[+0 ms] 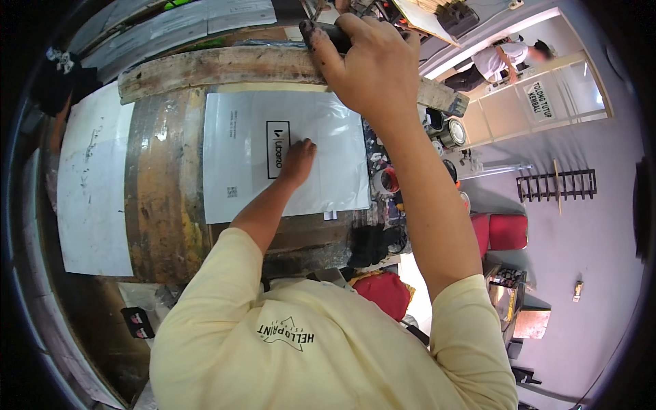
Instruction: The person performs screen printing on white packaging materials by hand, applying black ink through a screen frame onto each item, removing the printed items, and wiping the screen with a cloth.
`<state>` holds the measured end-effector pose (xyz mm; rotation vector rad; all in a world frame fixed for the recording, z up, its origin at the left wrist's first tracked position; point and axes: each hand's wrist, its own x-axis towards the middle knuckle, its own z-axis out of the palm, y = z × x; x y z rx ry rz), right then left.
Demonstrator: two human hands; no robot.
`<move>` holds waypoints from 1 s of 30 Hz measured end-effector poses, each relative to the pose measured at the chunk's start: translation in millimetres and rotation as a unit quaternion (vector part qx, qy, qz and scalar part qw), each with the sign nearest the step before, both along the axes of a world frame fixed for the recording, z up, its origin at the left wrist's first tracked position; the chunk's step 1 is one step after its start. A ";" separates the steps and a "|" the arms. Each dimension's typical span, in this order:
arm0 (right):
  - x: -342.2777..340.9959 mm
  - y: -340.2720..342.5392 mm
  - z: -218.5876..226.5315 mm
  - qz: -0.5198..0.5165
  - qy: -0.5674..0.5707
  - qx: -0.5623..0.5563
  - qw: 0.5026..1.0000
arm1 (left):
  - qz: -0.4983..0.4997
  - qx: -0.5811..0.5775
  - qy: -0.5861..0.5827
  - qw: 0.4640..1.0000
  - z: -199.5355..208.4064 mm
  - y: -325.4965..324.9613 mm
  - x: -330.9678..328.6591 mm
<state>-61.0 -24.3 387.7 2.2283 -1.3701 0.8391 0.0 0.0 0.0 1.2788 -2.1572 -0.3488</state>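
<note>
1. A white plastic sheet (253,157), printed with a black-outlined box (278,167), is laid flat on a stained brown worktop (160,184).
2. The sheet is touched by the left hand (299,162), which is set down just right of the box; its fingers are bent, and whether anything is pinched cannot be told.
3. Along the sheet's far edge, a worn wooden bar (219,72) is seen.
4. Past that edge, toward its right end, the right hand (372,58) is held at the bar. Its fingers are curled around a dark object (336,37), the thumb smeared black; how firmly it is gripped cannot be told.
5. Left of the sheet, a white board (96,184) is placed; to its right, a red-stained cup (387,180) is stood.
6. Near the sheet's near right corner, a black cloth (369,246) is left crumpled.
</note>
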 end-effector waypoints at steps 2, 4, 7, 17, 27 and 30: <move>11.6 -2.1 5.2 0.019 0.011 -0.035 0.999 | -0.081 0.062 0.087 0.991 -4.0 33.0 -2.5; 1.9 -4.0 7.4 0.011 0.022 -0.038 0.999 | -0.226 0.208 0.029 0.951 21.8 108.6 -17.9; 3.2 -2.1 11.7 0.002 0.016 -0.018 1.000 | -0.289 0.217 -0.022 0.932 39.5 223.4 37.4; 9.6 11.1 12.6 -0.010 0.004 -0.006 1.000 | 0.269 0.488 -0.075 0.827 93.9 431.3 290.7; -2.3 38.1 -15.2 -0.006 -0.002 -0.009 1.000 | 0.075 -0.106 -0.004 0.991 346.0 192.0 178.9; -6.0 51.5 -24.5 -0.008 0.000 0.022 1.000 | 0.035 -0.154 -0.015 0.987 375.6 143.3 144.4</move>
